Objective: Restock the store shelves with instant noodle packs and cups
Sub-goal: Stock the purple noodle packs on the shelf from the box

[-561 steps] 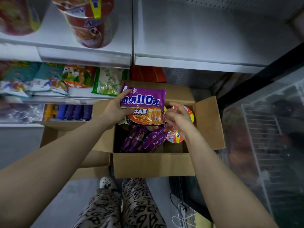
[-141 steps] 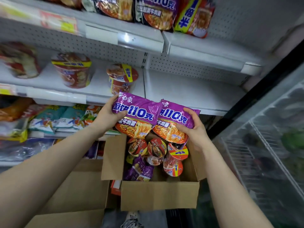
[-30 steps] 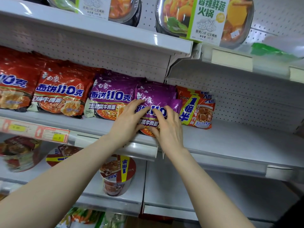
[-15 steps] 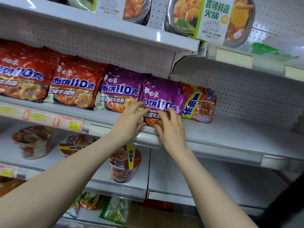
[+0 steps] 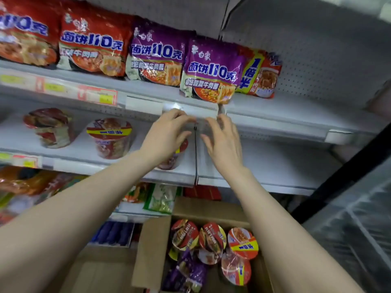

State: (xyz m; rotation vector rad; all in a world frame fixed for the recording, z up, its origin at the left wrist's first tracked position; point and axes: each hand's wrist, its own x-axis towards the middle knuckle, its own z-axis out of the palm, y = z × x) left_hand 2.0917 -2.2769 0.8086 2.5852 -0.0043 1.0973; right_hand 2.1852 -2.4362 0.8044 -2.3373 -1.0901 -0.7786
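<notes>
Now both hands are empty. The left hand (image 5: pixel 167 134) hangs with its fingers loosely bent, and the right hand (image 5: pixel 224 142) has its fingers spread and relaxed. They sit close together just below the front rail of the top shelf (image 5: pixel 296 115). I cannot tell whether any fingertip touches the rail.

On that shelf, just above the hands, a purple pack (image 5: pixel 211 70) leans upright with its lower edge out at the shelf's lip. A second purple pack (image 5: pixel 155 53) stands against it on the left, a little farther back. Left of these stand red packs (image 5: pixel 91 43). On the right, an orange pack (image 5: pixel 262 75) is tucked partly behind the nearer purple one.

One shelf down, shelf cups (image 5: pixel 110 137) stand in a row on the left part, one of them half hidden behind the left hand. Lower and nearer, an open box (image 5: pixel 148 250) holds boxed cups (image 5: pixel 211 240) with their lids facing up. Boxed packs (image 5: pixel 190 271), also purple, lie at its near side. A glass door (image 5: pixel 349 240) runs down the right edge of the scene.
</notes>
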